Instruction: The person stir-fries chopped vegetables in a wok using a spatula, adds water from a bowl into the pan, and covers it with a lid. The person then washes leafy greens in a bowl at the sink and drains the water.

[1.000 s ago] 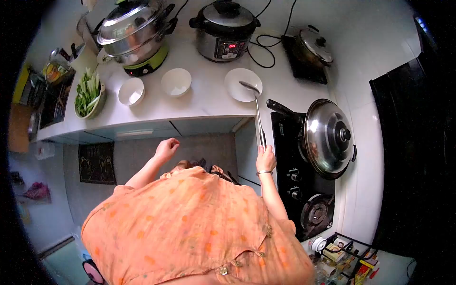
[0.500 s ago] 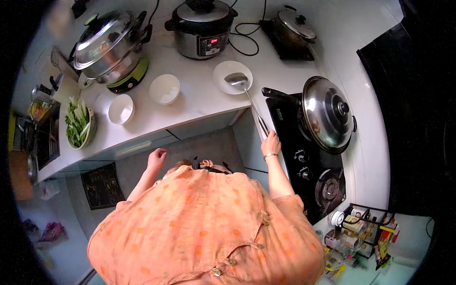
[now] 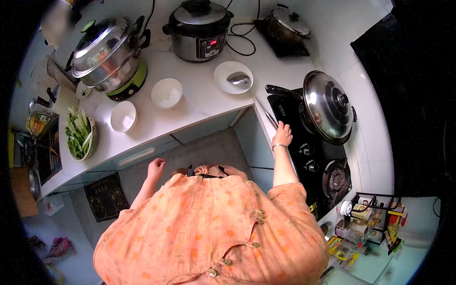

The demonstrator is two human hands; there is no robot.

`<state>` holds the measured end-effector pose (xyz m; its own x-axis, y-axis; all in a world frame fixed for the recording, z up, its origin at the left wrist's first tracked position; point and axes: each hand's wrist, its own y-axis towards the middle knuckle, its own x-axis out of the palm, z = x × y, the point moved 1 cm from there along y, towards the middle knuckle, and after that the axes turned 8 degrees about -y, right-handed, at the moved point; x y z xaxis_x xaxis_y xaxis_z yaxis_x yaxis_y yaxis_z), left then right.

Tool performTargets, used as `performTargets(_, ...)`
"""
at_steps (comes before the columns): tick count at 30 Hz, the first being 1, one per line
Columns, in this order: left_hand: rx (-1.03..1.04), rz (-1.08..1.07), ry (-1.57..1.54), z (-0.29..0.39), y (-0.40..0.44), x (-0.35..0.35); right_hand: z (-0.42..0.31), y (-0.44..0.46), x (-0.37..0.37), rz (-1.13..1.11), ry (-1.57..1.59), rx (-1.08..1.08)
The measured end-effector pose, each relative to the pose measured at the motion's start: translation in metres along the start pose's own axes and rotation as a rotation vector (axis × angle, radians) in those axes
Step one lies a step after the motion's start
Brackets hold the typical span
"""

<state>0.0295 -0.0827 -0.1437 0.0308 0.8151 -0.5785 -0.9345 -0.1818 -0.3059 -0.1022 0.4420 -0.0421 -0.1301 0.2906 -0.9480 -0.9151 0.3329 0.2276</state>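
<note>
My right hand [image 3: 282, 135] is at the near end of a metal ladle [image 3: 261, 104], with the handle between thumb and fingers. The ladle's scoop rests in a shallow white dish [image 3: 221, 81] on the counter. Loosely curled, my left hand [image 3: 156, 168] hangs in front of the counter edge with nothing visible in it. Two white bowls [image 3: 166, 93] [image 3: 123, 117] stand left of the dish. A lidded pan [image 3: 327, 107] sits on the black stove [image 3: 297, 137], beside my right hand.
A steamer [image 3: 107, 57] and a pressure cooker [image 3: 199, 35] stand at the back. Leafy greens [image 3: 79, 133] fill a bowl at left. Another lidded pot [image 3: 289, 23] is at back right. A spice rack [image 3: 375, 213] stands at lower right.
The ladle's scoop has turned over and its handle slants further right. My right hand has moved right, towards the stove. The view has shifted and turned. My left hand stays curled.
</note>
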Motion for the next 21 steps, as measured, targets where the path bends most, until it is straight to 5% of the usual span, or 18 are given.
performTargets(9, -0.137, 0.107, -0.118, -0.087, -0.023, 0.033, -0.009, -0.063, -0.013, 0.112, 0.295, -0.07)
performTargets(15, -0.354, 0.112, 0.164, -0.087, -0.064, 0.021, 0.006, -0.175, 0.003, -0.041, 0.443, -0.229)
performTargets(21, -0.253, -0.016, 0.074, -0.053, -0.087, 0.026, 0.051, -0.298, 0.071, -0.316, 0.594, -0.155)
